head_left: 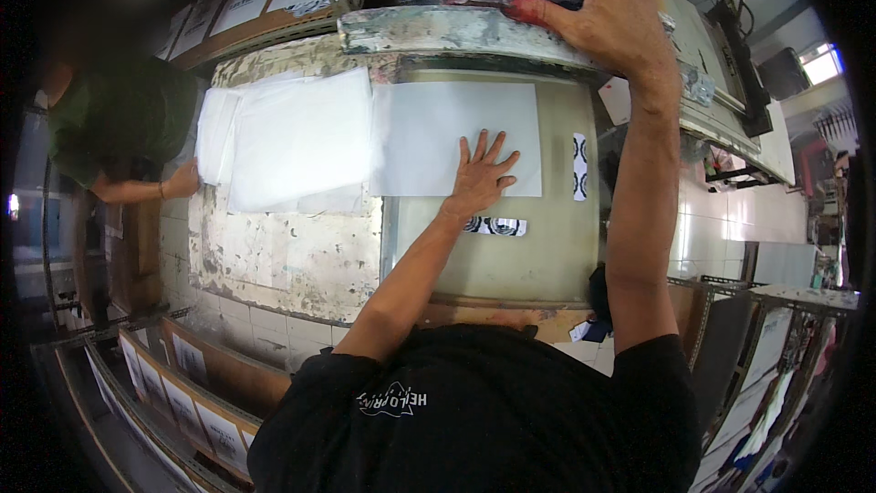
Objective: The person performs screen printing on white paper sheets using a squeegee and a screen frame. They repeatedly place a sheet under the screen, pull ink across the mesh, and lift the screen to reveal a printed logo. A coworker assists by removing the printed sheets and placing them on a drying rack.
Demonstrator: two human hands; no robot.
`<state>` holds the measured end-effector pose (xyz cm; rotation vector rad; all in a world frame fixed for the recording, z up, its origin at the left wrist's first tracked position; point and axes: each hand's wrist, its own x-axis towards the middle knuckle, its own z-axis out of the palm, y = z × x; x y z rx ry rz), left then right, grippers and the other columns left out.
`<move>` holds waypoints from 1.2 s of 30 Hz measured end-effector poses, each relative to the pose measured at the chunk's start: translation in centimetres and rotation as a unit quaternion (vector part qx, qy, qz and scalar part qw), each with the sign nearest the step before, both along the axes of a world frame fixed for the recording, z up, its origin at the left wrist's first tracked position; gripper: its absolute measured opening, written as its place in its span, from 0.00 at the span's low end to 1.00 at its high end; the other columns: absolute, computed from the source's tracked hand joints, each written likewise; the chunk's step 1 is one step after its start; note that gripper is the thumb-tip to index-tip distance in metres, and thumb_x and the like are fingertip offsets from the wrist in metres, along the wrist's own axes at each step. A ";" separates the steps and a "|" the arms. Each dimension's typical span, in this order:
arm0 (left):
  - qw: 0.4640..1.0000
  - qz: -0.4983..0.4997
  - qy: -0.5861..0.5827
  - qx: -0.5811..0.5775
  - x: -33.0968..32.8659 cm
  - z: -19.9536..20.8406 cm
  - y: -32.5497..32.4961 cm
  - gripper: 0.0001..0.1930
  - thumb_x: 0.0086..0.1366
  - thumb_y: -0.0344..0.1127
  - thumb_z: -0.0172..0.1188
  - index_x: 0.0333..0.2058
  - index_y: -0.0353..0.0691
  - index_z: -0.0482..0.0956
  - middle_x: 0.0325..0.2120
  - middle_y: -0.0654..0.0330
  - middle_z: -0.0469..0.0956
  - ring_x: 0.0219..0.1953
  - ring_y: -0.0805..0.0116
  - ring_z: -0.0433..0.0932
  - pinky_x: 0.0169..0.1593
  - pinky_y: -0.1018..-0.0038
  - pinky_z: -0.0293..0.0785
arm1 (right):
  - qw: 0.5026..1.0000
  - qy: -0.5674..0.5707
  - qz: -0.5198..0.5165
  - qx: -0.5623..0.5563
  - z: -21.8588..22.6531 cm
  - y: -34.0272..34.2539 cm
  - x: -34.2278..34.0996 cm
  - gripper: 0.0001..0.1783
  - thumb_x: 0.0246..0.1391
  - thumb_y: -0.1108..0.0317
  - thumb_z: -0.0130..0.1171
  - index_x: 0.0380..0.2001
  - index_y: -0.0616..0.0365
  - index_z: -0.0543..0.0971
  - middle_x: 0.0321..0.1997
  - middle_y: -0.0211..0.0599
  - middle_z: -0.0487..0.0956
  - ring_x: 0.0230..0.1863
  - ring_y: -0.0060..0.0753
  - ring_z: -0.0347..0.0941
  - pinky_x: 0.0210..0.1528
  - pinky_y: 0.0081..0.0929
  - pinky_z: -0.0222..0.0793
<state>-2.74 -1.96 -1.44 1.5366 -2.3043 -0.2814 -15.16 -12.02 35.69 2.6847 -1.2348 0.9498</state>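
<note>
My left hand [484, 169] lies with fingers spread on a white sheet [411, 137], which rests on a greenish flat board [511, 265]. At the far side, my right hand [607, 14] curls its thumb and fingers around the upper part of an ink-smeared screen-printing frame [411, 32]. Red ink stains its fingertips. Part of the frame is hidden behind that hand. Two patterned strips, one below my left hand [497, 226] and one at the right [579, 167], lie on the board.
A stack of white sheets [301, 141] covers part of the worn, paint-spotted table [283, 260] to the left. Another person [119, 128] in a dark green shirt has a hand at the stack's left edge. Racks with printed panels [196, 420] stand at lower left and far left.
</note>
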 end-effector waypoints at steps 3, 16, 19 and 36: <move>0.999 -0.013 -0.004 0.040 -3.6 0.3 -0.3 0.29 0.67 0.55 0.55 0.65 0.60 0.68 0.73 0.55 0.47 0.74 0.45 0.42 0.70 0.37 0.38 | 1.000 -0.008 -0.003 0.011 1.4 1.0 0.6 0.29 0.42 0.49 0.73 0.41 0.61 0.85 0.40 0.50 0.85 0.43 0.47 0.81 0.49 0.34 0.73; 0.997 -0.050 0.025 0.057 -7.2 1.0 4.2 0.29 0.69 0.54 0.52 0.66 0.54 0.66 0.72 0.52 0.48 0.74 0.43 0.41 0.70 0.38 0.39 | 0.995 -0.030 0.010 0.090 1.2 0.4 0.5 0.29 0.42 0.50 0.74 0.43 0.61 0.85 0.40 0.48 0.85 0.43 0.44 0.81 0.49 0.32 0.73; 0.996 -0.059 0.038 0.056 -7.3 1.3 4.6 0.29 0.68 0.54 0.53 0.65 0.52 0.68 0.71 0.51 0.52 0.73 0.44 0.43 0.69 0.40 0.40 | 0.996 -0.025 0.012 0.085 1.4 0.5 0.5 0.29 0.41 0.50 0.74 0.43 0.60 0.85 0.40 0.48 0.85 0.42 0.44 0.81 0.49 0.32 0.73; 0.762 0.206 0.614 0.019 9.4 9.8 12.4 0.57 0.39 0.32 0.83 0.67 0.29 0.59 0.51 0.52 0.77 0.50 0.64 0.76 0.58 0.69 0.72 | 0.997 -0.024 0.023 0.066 -14.1 12.9 -1.2 0.23 0.43 0.59 0.71 0.47 0.42 0.84 0.33 0.37 0.81 0.32 0.41 0.78 0.36 0.35 0.72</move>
